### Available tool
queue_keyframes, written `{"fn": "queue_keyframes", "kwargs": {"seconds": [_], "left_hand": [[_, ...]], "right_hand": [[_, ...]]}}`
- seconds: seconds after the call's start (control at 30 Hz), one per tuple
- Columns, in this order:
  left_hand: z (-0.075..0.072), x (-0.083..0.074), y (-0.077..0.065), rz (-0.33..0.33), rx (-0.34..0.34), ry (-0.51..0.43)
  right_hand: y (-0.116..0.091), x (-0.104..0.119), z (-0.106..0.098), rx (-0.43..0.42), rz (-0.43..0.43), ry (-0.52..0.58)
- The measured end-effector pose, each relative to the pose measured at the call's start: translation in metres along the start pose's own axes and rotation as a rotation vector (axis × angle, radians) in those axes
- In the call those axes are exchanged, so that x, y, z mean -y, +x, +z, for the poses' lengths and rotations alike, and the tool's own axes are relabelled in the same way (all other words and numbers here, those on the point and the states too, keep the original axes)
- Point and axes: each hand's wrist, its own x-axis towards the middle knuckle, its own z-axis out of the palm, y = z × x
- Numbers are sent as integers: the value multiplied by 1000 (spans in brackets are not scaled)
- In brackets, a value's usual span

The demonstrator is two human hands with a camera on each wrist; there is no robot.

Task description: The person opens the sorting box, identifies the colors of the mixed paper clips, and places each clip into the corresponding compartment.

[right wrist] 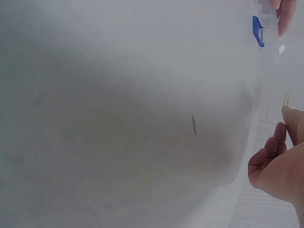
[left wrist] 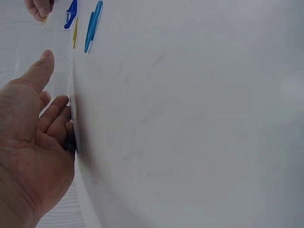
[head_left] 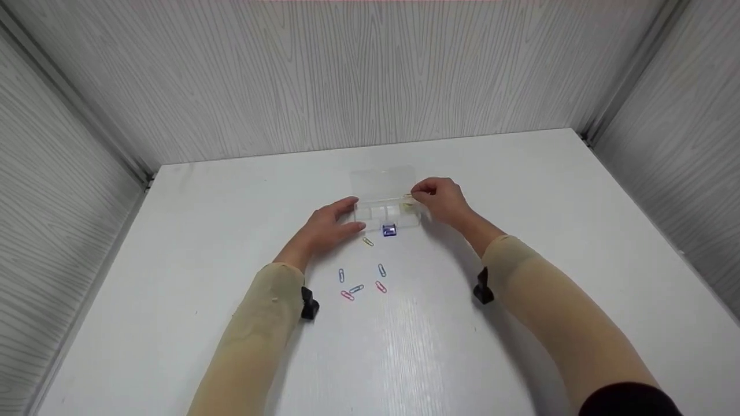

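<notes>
A clear plastic compartment box [head_left: 374, 224] lies on the table with its lid [head_left: 383, 182] tipped back and a blue latch [head_left: 389, 230] at its front. My left hand [head_left: 329, 227] holds the box's left end, thumb at the front corner and fingers at the back. Over the right rear compartment, my right hand [head_left: 444, 200] pinches a yellow paper clip [right wrist: 286, 99] between thumb and fingertip. Something yellow [head_left: 407, 205] shows inside that compartment. Just in front of the box lies another yellow paper clip [head_left: 367, 241].
Nearer to me on the white table [head_left: 428, 346] are several loose paper clips: a blue one [head_left: 341, 275], another blue one [head_left: 381, 270] and a pink one [head_left: 380, 286] among them. Wood-grain panels [head_left: 358, 75] stand behind and at both sides.
</notes>
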Motion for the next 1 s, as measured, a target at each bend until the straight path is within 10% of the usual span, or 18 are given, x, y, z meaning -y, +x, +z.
{"fn": "queue_keyframes", "kwargs": {"seconds": [1.0], "left_hand": [[-1,-3,2,-18,1,7]], "right_hand": [[-49,21,16,108,-157,100]]}}
